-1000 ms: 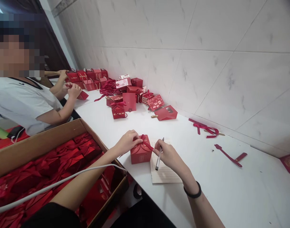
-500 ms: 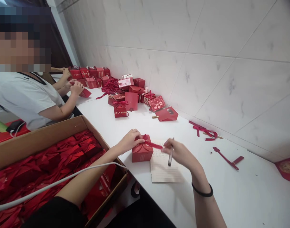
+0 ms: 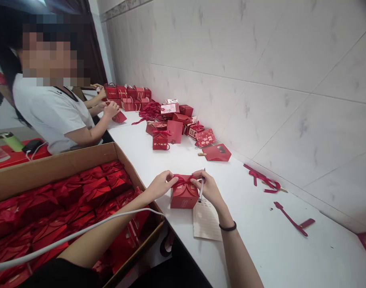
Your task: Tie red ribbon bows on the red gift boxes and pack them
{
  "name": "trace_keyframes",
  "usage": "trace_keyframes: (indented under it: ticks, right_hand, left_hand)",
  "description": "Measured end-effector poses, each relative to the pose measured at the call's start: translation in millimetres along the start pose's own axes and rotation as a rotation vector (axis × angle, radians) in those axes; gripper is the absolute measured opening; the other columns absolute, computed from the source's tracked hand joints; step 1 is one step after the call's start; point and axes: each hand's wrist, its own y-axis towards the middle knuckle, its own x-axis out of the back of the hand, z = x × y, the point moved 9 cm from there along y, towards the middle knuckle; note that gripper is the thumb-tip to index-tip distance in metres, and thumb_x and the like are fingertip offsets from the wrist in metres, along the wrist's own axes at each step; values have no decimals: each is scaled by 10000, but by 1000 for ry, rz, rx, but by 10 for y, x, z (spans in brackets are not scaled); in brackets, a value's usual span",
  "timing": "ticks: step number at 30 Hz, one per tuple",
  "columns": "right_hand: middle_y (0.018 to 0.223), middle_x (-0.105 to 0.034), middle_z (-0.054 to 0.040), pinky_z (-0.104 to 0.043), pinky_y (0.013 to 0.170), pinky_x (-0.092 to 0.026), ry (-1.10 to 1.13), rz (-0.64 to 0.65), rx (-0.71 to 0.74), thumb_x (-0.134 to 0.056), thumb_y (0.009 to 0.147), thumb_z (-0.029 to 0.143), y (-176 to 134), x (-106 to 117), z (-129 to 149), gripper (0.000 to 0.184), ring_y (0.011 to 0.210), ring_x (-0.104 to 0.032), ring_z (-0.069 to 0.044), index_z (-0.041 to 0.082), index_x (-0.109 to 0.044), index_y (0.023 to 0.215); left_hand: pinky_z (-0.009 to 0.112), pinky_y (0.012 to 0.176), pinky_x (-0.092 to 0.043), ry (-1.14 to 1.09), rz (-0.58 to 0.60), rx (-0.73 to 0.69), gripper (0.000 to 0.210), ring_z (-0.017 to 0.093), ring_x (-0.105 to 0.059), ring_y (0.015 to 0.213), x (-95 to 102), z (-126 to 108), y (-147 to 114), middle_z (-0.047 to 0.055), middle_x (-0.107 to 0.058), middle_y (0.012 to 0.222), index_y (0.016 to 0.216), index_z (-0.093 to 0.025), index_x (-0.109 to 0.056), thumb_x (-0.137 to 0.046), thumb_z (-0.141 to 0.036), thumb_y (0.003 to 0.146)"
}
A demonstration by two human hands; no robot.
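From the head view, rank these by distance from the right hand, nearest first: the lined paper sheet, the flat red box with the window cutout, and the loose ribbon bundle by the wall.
From the right hand:
1. Lined paper sheet, on the table just under the wrist.
2. Flat red box with the window cutout, beyond the hand, toward the wall.
3. Loose ribbon bundle, off to the right at the foot of the wall.

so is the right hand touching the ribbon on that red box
Touching. The head view shows the right hand with its fingertips on the ribbon atop the red box, no gap between them, a pen held in the same hand.
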Motion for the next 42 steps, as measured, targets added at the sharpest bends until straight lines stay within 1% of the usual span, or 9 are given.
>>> trace_keyframes:
  ticks: [6,12,19,25,28,30,35,38,42]
  right_hand:
    - [677,-558,-11,-284,591,-413,37,-126,-39,-578,754,395,-26,17,-68,213,636,-526,-163,190,-526,726]
    - [681,-549,-8,-285,602,-388,13,-217,-103,-567,753,386,-73,58,-77,214,635,-499,-160,194,-498,691]
    - [575,-459,31,-259,515,-349,188,-305,-248,-624,637,420,-114,53,-257,278,531,-425,-128,199,-456,637]
    - [531,-365,70,-232,461,-317,293,-360,-306,-590,636,420,-161,28,-347,288,480,-382,-107,208,-412,715]
    - [545,-395,59,-234,464,-320,277,-346,-297,-620,620,408,-164,44,-297,285,489,-385,-106,203,-431,678]
    - [543,-419,52,-236,463,-323,261,-323,-289,-631,617,409,-154,55,-270,282,491,-394,-110,198,-450,663]
    - [545,-481,36,-242,455,-355,255,-268,-268,-605,643,441,-127,67,-259,285,499,-443,-128,198,-470,705]
    - [610,-545,7,-250,466,-383,255,-226,-255,-602,654,449,-127,51,-246,304,547,-502,-151,192,-496,776]
    - [771,-607,-37,-293,591,-449,202,-167,-207,-622,662,407,-123,22,-176,334,676,-570,-178,190,-528,897]
  left_hand:
    - [261,594,-379,-125,-72,55,275,131,-468,597,-76,28,4,-36,-485,613,644,-195,-424,-415,-433,781]
    - [273,617,-378,-16,-169,29,222,141,-471,624,-91,51,-77,-26,-483,651,679,-203,-410,-374,-377,812]
    - [287,645,-401,5,-241,-37,185,146,-469,654,-113,50,-146,-21,-448,689,705,-214,-364,-339,-337,841]
    - [303,664,-418,11,-218,-45,172,147,-473,669,-156,100,-138,-13,-448,714,722,-212,-364,-340,-329,847]
    - [311,700,-439,-20,-228,-51,58,152,-506,737,-75,64,-97,13,-485,807,821,-197,-404,-405,-251,802]
    - [332,787,-435,9,-259,-140,113,168,-512,862,25,-93,-69,42,-504,904,884,-185,-445,-429,-188,771]
    - [406,902,-374,250,-70,-384,74,214,-501,966,-85,-509,23,48,-557,992,783,-201,-583,-523,-241,768]
    - [400,871,-398,296,5,-380,81,216,-518,940,-196,-508,80,50,-566,1002,766,-200,-603,-523,-212,756]
    - [362,850,-420,214,-2,-376,85,191,-529,898,-234,-461,84,39,-573,920,755,-196,-583,-498,-199,764]
